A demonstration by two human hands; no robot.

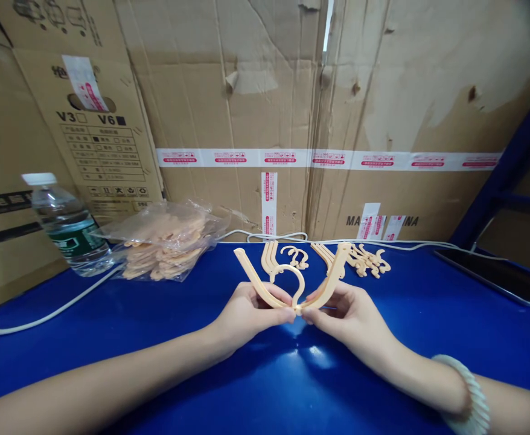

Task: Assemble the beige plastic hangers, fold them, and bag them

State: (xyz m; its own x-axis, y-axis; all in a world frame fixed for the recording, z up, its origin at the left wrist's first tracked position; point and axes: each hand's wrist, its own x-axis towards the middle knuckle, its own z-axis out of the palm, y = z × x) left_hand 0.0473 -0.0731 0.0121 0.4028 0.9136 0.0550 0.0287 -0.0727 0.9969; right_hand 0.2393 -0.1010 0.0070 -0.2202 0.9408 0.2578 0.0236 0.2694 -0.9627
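Above the blue table, a pale peach folding clothes hanger is held between my two hands, its two arms angled up in a V and its hook curving up from the middle. My left hand pinches the left arm near the centre joint. On the other side, my right hand grips the right arm close to the same joint. The fingertips partly cover that joint. Behind the hanger lie loose hanger arms, a few hooks, more arms and a small heap of hooks.
A clear plastic bag of peach hanger parts lies at the back left, beside a water bottle. A white cable runs along the table. A dark flat device rests at right. Cardboard walls the back.
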